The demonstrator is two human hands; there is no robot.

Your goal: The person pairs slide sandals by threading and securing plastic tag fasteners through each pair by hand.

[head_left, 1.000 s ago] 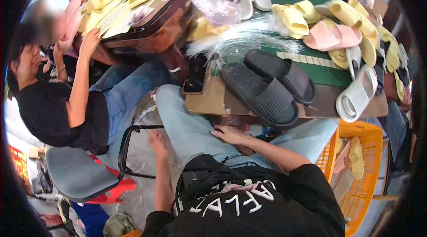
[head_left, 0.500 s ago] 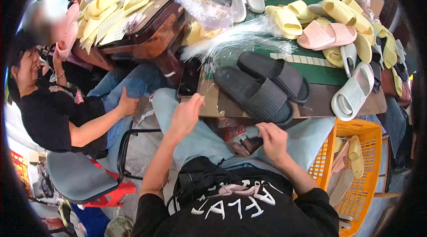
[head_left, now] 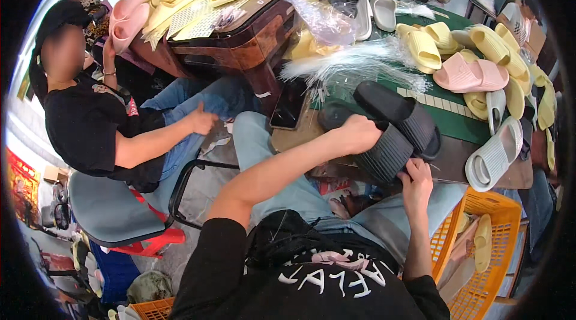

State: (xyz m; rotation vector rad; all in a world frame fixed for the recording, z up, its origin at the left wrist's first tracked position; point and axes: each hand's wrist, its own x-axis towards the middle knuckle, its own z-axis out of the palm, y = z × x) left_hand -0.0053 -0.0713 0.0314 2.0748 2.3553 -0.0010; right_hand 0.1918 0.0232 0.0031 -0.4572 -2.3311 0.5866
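A pair of black slide slippers with ribbed straps lies side by side at the table's near edge. My left hand (head_left: 359, 134) is closed over the nearer slipper (head_left: 384, 155), its fingers at the rear edge of the strap. Whatever is pinched in those fingers is hidden. At the near end of that same slipper, my right hand (head_left: 416, 183) grips the rim between thumb and fingers. The second black slipper (head_left: 418, 129) lies just beyond, touched by neither hand. A bundle of thin clear plastic strands (head_left: 354, 63) lies behind the pair.
Yellow, pink and grey slippers crowd the table's right side, a grey one (head_left: 487, 164) near its edge. A phone (head_left: 288, 110) lies left of the slippers. An orange crate (head_left: 504, 248) stands at my right. A person on a chair (head_left: 120, 206) sits at my left, holding pink slippers (head_left: 129, 17).
My left hand has moved right and forward onto the nearer black slipper. My right hand has shifted to that slipper's near rim. The view has swung left.
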